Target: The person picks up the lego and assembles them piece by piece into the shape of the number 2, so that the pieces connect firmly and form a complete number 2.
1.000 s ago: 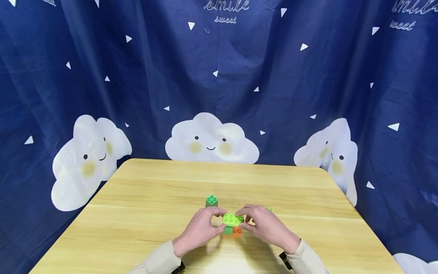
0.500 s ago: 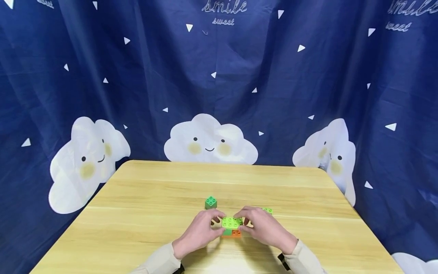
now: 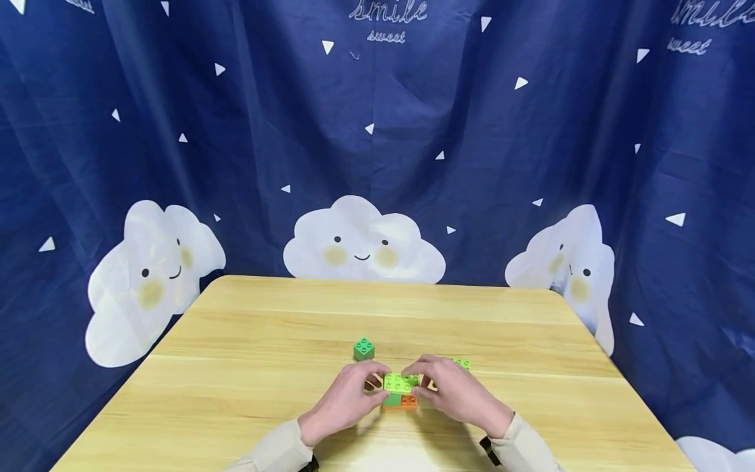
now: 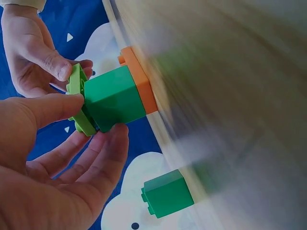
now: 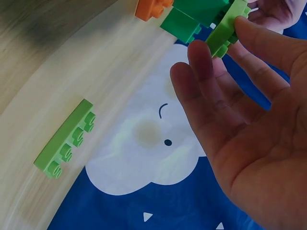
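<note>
Both my hands hold a lime-green building brick [image 3: 400, 381] over a taller green brick [image 4: 115, 96]. That green brick stands on one end of a flat orange brick [image 3: 408, 401] lying on the table. My left hand [image 3: 348, 396] pinches the lime brick's left end, its thumb on the studded side and other fingertips at the lime and green bricks' edges. My right hand [image 3: 460, 393] pinches the opposite end between thumb and fingers. In the left wrist view the lime brick sits slightly tilted against the green one, with a narrow gap showing.
A second green brick [image 3: 364, 349] stands on the wooden table [image 3: 248, 367], behind my left hand. Beyond my right hand lies another lime-green brick [image 5: 67, 139], partly hidden by that hand in the head view. A dark blue curtain [image 3: 377, 164] with clouds hangs behind the table.
The lime-green brick has come slightly lower over the green brick, both hands moving with it. More of the lime brick behind my right hand shows now.
</note>
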`<act>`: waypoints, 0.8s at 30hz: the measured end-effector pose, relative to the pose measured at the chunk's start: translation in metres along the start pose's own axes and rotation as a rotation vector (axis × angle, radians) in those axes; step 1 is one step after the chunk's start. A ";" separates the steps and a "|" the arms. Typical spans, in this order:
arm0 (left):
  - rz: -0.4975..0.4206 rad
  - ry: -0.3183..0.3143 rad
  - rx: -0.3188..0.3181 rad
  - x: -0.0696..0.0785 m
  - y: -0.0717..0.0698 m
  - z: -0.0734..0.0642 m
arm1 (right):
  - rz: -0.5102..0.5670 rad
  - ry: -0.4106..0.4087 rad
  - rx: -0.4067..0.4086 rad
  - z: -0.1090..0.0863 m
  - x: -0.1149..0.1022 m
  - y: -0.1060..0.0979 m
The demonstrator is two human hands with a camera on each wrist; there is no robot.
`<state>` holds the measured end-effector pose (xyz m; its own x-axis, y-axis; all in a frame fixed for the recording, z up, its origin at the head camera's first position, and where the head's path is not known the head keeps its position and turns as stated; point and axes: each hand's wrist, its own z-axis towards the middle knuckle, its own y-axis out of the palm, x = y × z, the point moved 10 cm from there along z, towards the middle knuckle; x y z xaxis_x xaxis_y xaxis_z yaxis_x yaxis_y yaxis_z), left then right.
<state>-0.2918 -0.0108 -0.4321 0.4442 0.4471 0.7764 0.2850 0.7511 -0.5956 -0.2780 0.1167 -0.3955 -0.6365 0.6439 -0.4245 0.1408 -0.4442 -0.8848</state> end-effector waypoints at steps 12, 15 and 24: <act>-0.090 -0.033 -0.029 -0.005 0.002 0.000 | -0.024 0.033 -0.004 0.000 0.003 0.005; -0.087 -0.030 -0.028 -0.005 0.002 0.001 | -0.040 0.056 0.015 0.000 0.004 0.005; -0.084 -0.033 -0.040 -0.006 0.004 -0.001 | -0.049 0.073 0.052 0.002 0.003 0.012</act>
<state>-0.2931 -0.0110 -0.4392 0.3889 0.3998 0.8300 0.3537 0.7671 -0.5352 -0.2796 0.1119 -0.4072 -0.5840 0.7086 -0.3960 0.0707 -0.4416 -0.8944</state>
